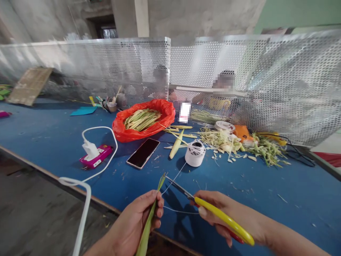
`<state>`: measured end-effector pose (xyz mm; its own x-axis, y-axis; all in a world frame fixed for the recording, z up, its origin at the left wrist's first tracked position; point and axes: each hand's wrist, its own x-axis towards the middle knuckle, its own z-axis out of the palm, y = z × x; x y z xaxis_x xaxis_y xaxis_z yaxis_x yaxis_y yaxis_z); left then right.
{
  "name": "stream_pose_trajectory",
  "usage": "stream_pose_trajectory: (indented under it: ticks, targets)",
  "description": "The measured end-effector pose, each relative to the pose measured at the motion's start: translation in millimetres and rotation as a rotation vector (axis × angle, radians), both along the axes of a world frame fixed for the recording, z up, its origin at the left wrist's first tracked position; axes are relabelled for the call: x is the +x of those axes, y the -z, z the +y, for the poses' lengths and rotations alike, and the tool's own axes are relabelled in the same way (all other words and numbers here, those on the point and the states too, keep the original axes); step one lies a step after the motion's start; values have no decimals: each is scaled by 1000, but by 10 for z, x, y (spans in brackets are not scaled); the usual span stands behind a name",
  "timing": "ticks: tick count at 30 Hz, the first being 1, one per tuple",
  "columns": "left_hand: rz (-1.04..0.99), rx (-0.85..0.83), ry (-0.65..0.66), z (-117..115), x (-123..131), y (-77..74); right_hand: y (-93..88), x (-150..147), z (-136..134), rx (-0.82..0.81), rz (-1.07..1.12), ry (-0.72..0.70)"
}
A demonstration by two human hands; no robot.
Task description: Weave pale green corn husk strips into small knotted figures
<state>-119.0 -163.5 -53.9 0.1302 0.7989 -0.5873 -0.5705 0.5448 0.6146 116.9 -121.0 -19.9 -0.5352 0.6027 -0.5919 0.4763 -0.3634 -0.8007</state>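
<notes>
We see a long, narrow green leaf [150, 217] held upright in the left hand [138, 224], whose fingers are clenched around its middle. The leaf's pointed tip rises above the knuckles and its base runs off the bottom edge. The right hand [226, 213] grips a pair of scissors [213, 211] with yellow handles (a red part shows underneath). The dark blades point leftward, their tips just beside the leaf's tip. A thin white thread [176, 176] runs from the leaf's tip up to a white spool [195, 153], which stands on the blue surface [266, 185] beyond both hands. A second strand of the thread sags between the two hands.

Taking the spool as our marker:
- Just left of it lies a dark phone [143, 153], face up, with a pale husked stalk [176, 144] between the two.
- Behind and left of the spool sits a red plastic bag [165, 106] holding cut green strips.
- Farther left of the spool, a white charger [90, 149] is plugged into a pink power strip [102, 153], and its white cable [106, 131] loops off the near edge.
- Right of the spool, a heap of leaf trimmings [239, 144] spreads out.
- Behind the spool stands a perforated metal screen [144, 67], with other people seated beyond it, too blurred to describe.
</notes>
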Motion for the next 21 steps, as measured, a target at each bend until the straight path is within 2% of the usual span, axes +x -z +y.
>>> stream_pose_trajectory:
  ticks: [3,6,9,13,15,18,21]
  targets:
    - [13,-15,-14,-4,-4,6,113,-56,22,75,-36,2]
    - [22,-37,-11,-7,-9,-4,161,23,6,343,-108,-11]
    - [20,-63,-40,2,-36,-27,216,259,-6,641,-264,13]
    - [31,-74,-93,47,-126,-50,384,676,55,842,-485,47]
    - [46,-66,-114,81,-175,-50,438,824,97,936,-611,0]
    - [56,-81,-143,136,-214,-52,362,868,139,1031,-784,-147]
    - [55,-104,-139,189,-198,-73,127,702,199,1039,-898,-260]
